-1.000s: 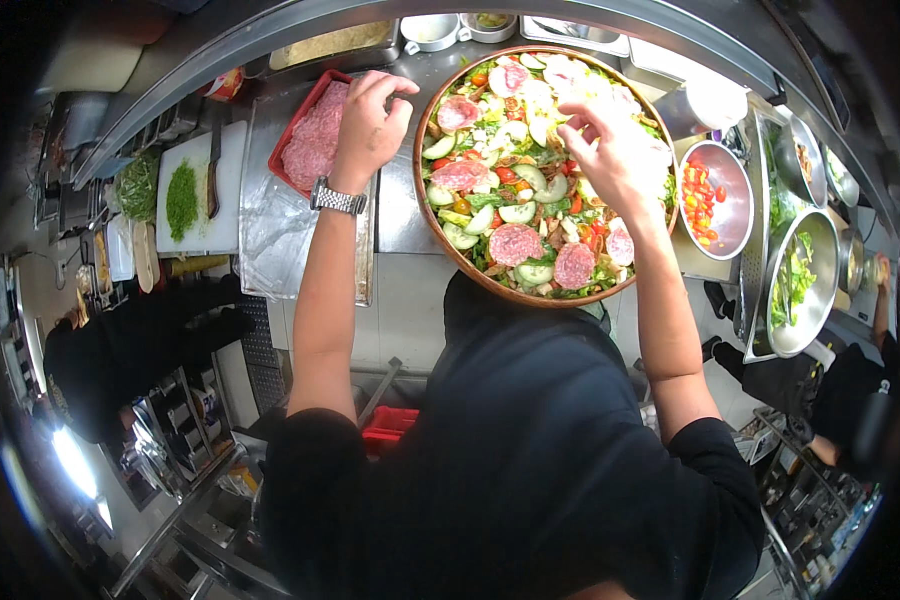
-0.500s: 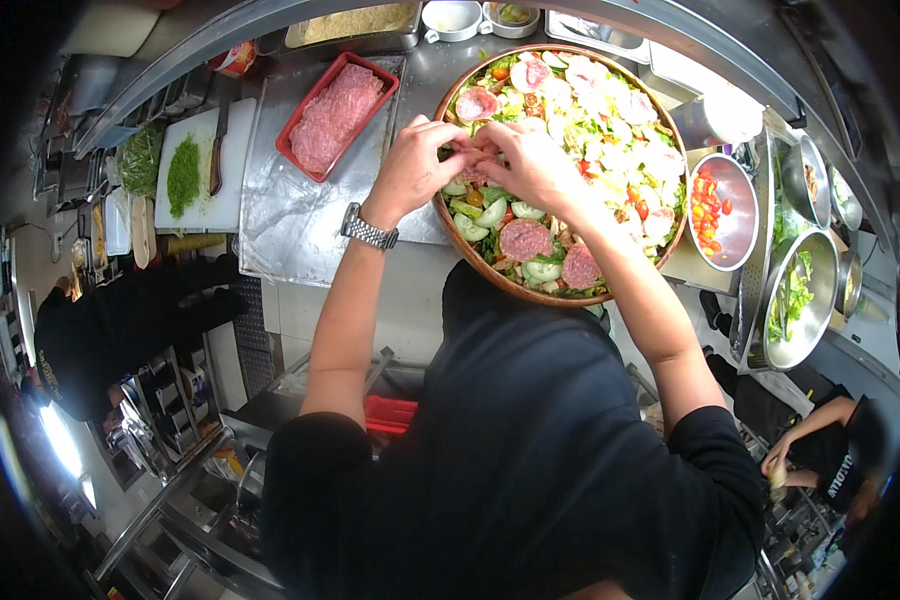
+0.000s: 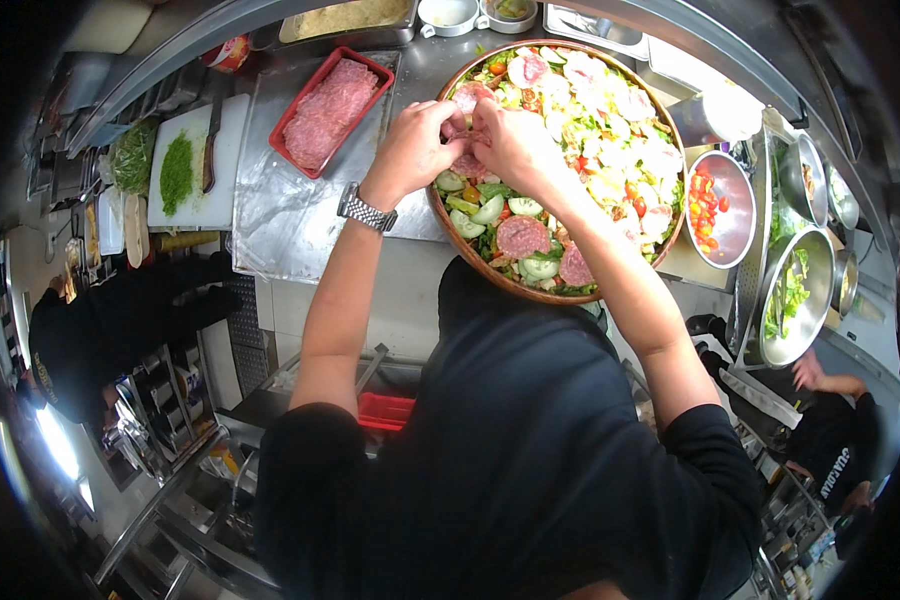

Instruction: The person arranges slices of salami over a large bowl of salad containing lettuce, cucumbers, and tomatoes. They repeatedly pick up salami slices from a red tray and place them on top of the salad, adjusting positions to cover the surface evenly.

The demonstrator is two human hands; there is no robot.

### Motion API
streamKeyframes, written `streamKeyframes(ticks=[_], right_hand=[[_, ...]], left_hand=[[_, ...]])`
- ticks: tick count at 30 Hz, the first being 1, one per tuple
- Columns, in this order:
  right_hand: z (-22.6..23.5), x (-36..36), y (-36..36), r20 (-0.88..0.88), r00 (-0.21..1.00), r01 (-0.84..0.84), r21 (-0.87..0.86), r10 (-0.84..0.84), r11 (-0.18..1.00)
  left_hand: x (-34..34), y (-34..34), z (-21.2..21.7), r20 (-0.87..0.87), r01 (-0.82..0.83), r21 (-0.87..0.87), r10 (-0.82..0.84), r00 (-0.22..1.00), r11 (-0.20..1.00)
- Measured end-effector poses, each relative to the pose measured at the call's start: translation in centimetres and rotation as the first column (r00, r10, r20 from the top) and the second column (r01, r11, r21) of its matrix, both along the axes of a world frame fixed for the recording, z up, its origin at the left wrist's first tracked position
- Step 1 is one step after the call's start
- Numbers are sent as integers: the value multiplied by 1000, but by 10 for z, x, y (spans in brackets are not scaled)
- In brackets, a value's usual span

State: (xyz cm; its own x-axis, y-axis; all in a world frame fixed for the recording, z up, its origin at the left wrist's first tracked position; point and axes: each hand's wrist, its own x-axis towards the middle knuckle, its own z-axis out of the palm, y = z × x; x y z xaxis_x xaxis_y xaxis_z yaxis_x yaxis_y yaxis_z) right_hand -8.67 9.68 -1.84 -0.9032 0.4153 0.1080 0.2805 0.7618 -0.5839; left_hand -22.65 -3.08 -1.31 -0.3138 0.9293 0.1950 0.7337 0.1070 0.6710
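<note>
A large round wooden bowl [image 3: 457, 238] holds a salad of leaves, cucumber slices, small tomatoes and salami slices. Over its left rim my two hands meet, fingers bent and pinched together. My left hand [image 3: 410, 155], with a metal watch [image 3: 367, 208] at the wrist, and my right hand [image 3: 518, 145] both grip a salami slice [image 3: 470, 160], partly hidden by the fingers. Other salami slices [image 3: 523, 237] lie on the salad near my right forearm. Left of the bowl, a red tray [image 3: 285, 158] carries a heap of sliced salami [image 3: 332, 112].
A white cutting board [image 3: 225, 180] with chopped greens [image 3: 177, 172] and a knife [image 3: 208, 165] is at the left. Metal bowls of cherry tomatoes [image 3: 707, 212] and greens [image 3: 792, 295] stand at the right. A metal rail [image 3: 300, 20] arches along the far side. Other people in black are at both sides.
My hands stay together at the bowl's left side, shifted slightly upward, still on the salami. At the right, another person's arm and body have changed position.
</note>
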Motion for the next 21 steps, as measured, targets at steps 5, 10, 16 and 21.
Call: streamKeyframes(ticks=[5,10,16,21], right_hand=[[-5,4,1,-79,997,20,-53,-24,998],[1,1,-3,-74,995,50,-128,-60,991],[24,18,19,17,990,138,-118,-137,983],[37,24,48,-32,991,129,-75,-131,989]], left_hand=[[-1,-4,1,57,-9,-57,13,998,998],[5,0,2,-4,-35,-66,35,999,997],[0,0,0,3,7,-24,-7,1000,1000],[-7,0,2,99,47,2,-47,994,999]])
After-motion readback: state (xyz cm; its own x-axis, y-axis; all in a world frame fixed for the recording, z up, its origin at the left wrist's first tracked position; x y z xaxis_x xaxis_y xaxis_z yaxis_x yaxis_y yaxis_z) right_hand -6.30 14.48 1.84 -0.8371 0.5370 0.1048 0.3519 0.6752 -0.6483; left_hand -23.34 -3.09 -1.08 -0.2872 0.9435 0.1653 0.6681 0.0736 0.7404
